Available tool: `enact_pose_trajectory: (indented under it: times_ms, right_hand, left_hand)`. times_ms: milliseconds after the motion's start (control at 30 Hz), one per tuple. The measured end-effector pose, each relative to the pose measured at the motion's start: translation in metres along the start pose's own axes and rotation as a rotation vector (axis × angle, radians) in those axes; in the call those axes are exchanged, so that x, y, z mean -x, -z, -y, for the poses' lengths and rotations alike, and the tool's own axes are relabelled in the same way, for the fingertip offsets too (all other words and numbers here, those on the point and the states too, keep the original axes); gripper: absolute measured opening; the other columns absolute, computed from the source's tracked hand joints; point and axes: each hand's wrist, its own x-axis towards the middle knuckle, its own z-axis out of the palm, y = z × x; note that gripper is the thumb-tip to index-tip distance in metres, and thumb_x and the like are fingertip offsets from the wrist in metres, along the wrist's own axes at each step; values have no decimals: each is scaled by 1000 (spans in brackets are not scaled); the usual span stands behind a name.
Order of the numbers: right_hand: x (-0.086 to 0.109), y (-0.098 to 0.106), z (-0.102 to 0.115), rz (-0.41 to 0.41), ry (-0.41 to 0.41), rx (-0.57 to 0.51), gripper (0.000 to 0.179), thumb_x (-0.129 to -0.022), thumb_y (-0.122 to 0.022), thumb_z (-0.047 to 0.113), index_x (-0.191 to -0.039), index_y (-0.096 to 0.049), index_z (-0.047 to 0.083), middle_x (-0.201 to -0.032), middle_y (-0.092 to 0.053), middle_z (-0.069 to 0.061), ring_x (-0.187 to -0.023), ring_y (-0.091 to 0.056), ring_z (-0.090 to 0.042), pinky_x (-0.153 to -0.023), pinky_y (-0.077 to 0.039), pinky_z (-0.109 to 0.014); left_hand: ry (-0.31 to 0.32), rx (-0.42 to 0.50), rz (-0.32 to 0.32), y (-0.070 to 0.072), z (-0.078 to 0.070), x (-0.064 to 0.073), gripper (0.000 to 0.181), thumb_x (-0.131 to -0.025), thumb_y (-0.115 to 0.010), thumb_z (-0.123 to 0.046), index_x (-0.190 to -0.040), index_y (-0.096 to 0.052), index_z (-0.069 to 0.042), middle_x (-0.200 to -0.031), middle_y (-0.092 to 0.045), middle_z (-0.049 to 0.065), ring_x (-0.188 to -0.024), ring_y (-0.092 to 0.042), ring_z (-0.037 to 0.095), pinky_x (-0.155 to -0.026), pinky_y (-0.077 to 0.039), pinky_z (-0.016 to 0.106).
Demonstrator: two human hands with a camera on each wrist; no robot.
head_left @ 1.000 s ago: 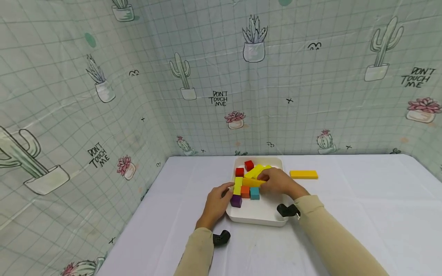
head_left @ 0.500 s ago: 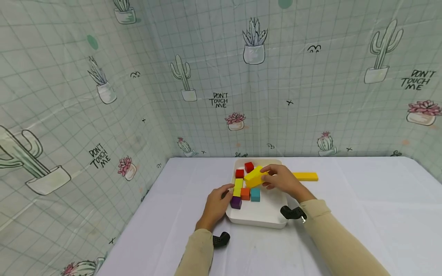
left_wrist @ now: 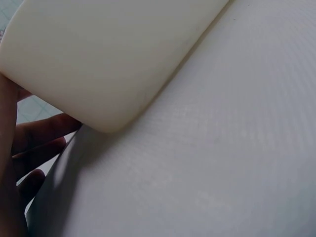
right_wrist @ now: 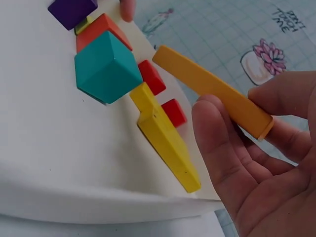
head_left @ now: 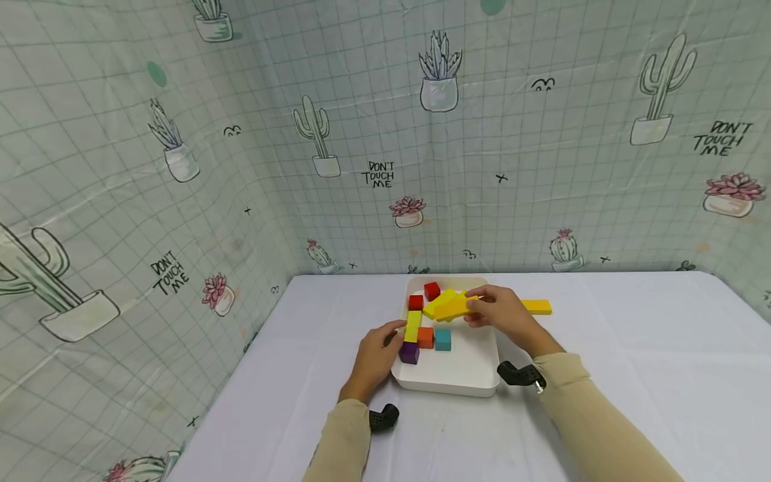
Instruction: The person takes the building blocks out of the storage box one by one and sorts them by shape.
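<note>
My right hand point(head_left: 502, 313) pinches a long orange-yellow block point(right_wrist: 210, 91) between thumb and fingers, held above the far part of a white tray point(head_left: 464, 371). Below it in the tray lie bright yellow blocks point(right_wrist: 168, 145), partly covered in the head view. My left hand point(head_left: 373, 355) holds the tray's left rim, with its fingers along the wall in the left wrist view. Close to those fingers stand a yellow-green block point(head_left: 413, 325) and a purple block point(head_left: 409, 353). Next to them are an orange cube point(head_left: 425, 337) and a teal cube point(head_left: 442, 339).
Two red cubes point(head_left: 432, 290) sit at the tray's far left. Another orange-yellow block point(head_left: 538, 306) lies on the white table point(head_left: 632, 361), right of the tray and partly behind my right hand. A patterned cloth point(head_left: 500, 134) hangs behind the table.
My right hand has lifted the orange-yellow block from beside the orange and teal cubes and shifted it back and right, turning it on the way. My left hand stays at the tray's rim.
</note>
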Motion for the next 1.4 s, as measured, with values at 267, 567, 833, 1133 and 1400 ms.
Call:
enact_pose_trajectory:
  times_ms: [267, 567, 833, 1133, 1400]
  right_hand:
    - [15, 8, 1, -81, 31, -96, 43, -104, -55, 19, -140, -50, -3, -126, -59, -25, -101, -68, -38, -82, -58, -32]
    - [29, 20, 11, -137, 98, -148, 48, -100, -63, 22, -139, -50, -3, -120, -58, -25, -94, -69, -24, -86, -57, -35]
    - [33, 31, 9, -121, 109, -149, 51, -99, -64, 14, -142, -45, -5, -117, -56, -25, -94, -68, -22, -86, -57, -33]
    - [42, 48, -2, -143, 99, -144, 54, -99, -66, 18, -143, -44, -4, -116, -53, -23, -97, -69, -26, -85, -57, -31]
    - [48, 68, -16, -165, 103, -145, 57, -98, -67, 17, -144, -41, -6, -116, -52, -19, -97, -70, -22, -84, -57, -29]
  left_hand:
    - [0, -1, 6, -1, 2, -1, 35, -103, -54, -32, -137, -63, -27, -128, -63, 6, -120, -56, 26, -105, -44, 53]
    - [3, 9, 5, -2, -1, -2, 35, -103, -54, -32, -137, -64, -27, -129, -63, 7, -121, -56, 27, -104, -44, 54]
    - [7, -1, 3, -1, -1, 0, 36, -103, -54, -31, -137, -64, -26, -128, -64, 6, -120, -57, 27, -105, -43, 54]
    - [9, 3, -2, 0, 1, 3, 35, -102, -54, -31, -136, -64, -26, -127, -64, 6, -120, -57, 27, -105, -42, 55]
    - [7, 5, -6, 0, -1, 2, 35, -102, -55, -30, -136, -64, -25, -128, -64, 7, -120, -57, 28, -104, -44, 55]
